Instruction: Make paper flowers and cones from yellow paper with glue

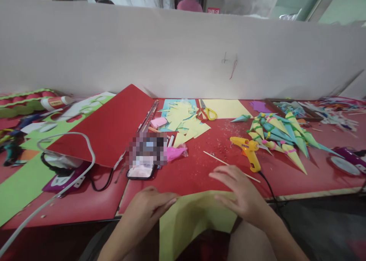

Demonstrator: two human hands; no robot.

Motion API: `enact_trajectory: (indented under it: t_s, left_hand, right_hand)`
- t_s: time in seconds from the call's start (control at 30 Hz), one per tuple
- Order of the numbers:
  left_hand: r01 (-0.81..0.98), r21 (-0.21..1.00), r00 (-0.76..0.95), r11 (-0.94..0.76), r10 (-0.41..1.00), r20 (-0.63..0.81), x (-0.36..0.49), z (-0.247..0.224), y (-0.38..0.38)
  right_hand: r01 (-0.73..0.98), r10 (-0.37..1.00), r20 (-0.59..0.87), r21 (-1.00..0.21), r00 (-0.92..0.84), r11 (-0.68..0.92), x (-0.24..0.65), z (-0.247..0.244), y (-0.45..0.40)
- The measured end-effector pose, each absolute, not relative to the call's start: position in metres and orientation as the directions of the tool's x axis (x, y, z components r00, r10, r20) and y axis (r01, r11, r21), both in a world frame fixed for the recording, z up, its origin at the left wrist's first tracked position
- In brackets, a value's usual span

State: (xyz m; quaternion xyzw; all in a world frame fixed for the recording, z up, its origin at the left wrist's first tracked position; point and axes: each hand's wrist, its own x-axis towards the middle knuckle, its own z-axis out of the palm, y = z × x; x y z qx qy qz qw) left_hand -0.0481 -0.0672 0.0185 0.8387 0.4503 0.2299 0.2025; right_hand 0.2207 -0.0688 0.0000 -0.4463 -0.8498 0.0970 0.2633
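Note:
A sheet of pale yellow paper (pixel 194 219) curves over the table's front edge above my lap. My left hand (pixel 145 207) pinches its upper left corner between thumb and fingers. At the sheet's right side my right hand (pixel 243 192) is open, fingers spread and thumb over the paper; whether it touches the sheet I cannot tell. Beyond the right hand lie a thin wooden stick (pixel 215 158) and a yellow glue gun (pixel 249 148) with a black cord. Several yellow and blue paper cones (pixel 278 129) with pink and green bands are heaped to the right.
Behind are cut yellow paper pieces (pixel 180 116) and scissors (pixel 211 114). A phone (pixel 141 171) and a pink plastic bag (pixel 175 153) lie left of centre. Further left are a large red sheet (pixel 105 127) and a white cable (pixel 93 154). A white partition (pixel 183 55) stands behind.

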Motion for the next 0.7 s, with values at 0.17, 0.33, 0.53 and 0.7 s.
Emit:
enact_trajectory:
  t_s: [0.17, 0.33, 0.53, 0.7]
  left_hand:
    - [0.652, 0.553, 0.544, -0.518, 0.828, 0.134, -0.061, 0.02, -0.062]
    - [0.633, 0.654, 0.471, -0.414, 0.876, 0.098, -0.079, 0.018, -0.061]
    - [0.493, 0.854, 0.342, -0.167, 0.94, -0.014, -0.076, -0.008, -0.064]
    - [0.599, 0.793, 0.292, -0.111, 0.952, -0.087, -0.058, -0.014, -0.065]
  right_hand:
    - [0.642, 0.787, 0.21, -0.476, -0.581, 0.601, 0.203, 0.003, -0.064]
    - [0.677, 0.873, 0.139, -0.58, -0.467, 0.454, 0.213, 0.005, -0.065]
    - [0.511, 0.988, 0.137, -0.846, -0.073, 0.155, 0.231, -0.016, -0.063]
    - [0.301, 0.986, 0.019, -0.953, 0.165, -0.033, 0.232, -0.035, -0.058]
